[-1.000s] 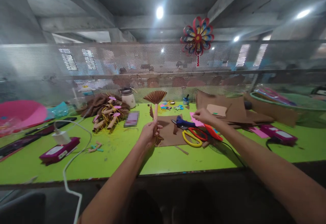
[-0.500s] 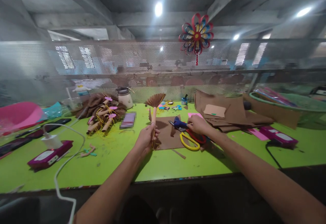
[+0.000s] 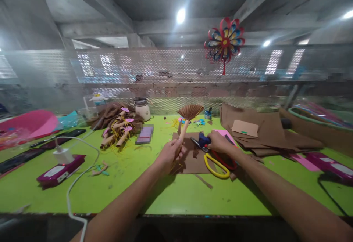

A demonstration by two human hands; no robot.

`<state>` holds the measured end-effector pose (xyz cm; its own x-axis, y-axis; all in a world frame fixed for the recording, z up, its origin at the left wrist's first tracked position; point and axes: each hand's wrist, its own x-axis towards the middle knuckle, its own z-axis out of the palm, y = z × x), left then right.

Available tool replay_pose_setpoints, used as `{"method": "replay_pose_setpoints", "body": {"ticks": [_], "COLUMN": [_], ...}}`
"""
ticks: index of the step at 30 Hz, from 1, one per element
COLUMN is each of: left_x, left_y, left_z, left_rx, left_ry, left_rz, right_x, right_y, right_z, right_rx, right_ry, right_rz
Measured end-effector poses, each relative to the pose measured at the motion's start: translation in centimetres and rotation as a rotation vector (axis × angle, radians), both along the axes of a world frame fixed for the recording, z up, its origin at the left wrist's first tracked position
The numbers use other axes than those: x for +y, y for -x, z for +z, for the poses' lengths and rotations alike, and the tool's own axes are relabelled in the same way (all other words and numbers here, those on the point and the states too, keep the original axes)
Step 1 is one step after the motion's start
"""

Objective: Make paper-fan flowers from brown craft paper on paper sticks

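Left hand (image 3: 169,154) fisted, right hand (image 3: 219,143) curled downward

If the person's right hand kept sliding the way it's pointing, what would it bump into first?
The dark blue tool on the brown paper sheet: the right hand seems to touch it. Beyond, probably the brown pleated paper fan on a stick in the left hand, though depth is unclear.

This is a paper-craft workshop on a bare industrial floor, with concrete beams (image 3: 91,7) overhead and a perforated metal screen (image 3: 154,65) along the far edge of the green workbench (image 3: 171,198). The bench holds stacked brown paper sheets (image 3: 273,132), yellow-handled scissors (image 3: 216,161), a pleated brown fan (image 3: 190,110) and a heap of rolled paper pieces (image 3: 117,126). A coloured paper pinwheel (image 3: 224,40) hangs on the screen.
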<state>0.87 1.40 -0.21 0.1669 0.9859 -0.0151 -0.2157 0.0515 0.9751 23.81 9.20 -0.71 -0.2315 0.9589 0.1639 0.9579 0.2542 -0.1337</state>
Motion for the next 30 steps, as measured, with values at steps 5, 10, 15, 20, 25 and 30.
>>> {"method": "replay_pose_setpoints", "body": {"ticks": [5, 10, 15, 20, 25, 30], "left_x": [-0.6, -1.0, -1.5, -2.2, -2.6, -2.8], "left_y": [0.7, 0.6, 0.7, 0.5, 0.3, 0.3], "left_z": [0.3, 0.5, 0.7, 1.2, 1.6, 1.5], "left_rx": [-0.096, -0.156, -0.215, -0.241, -0.252, -0.268], "left_ry": [0.007, -0.004, 0.018, 0.072, 0.103, 0.124], "left_rz": [0.005, -0.018, -0.059, -0.095, -0.121, -0.148], "right_x": [-1.4, -6.3, -8.9, -9.1, -9.4, -9.3], "right_y": [-2.8, -2.7, -0.8, -0.5, -0.4, -0.6], "right_z": [2.4, 3.5, 2.2, 1.7, 1.9, 1.2], "right_rx": [0.393, 1.278, 1.389, 1.397, 1.341, 1.323], "right_ry": [0.073, 0.435, 0.524, 0.510, 0.502, 0.500], "right_rz": [-0.017, 0.363, 0.414, 0.372, 0.335, 0.355]}}
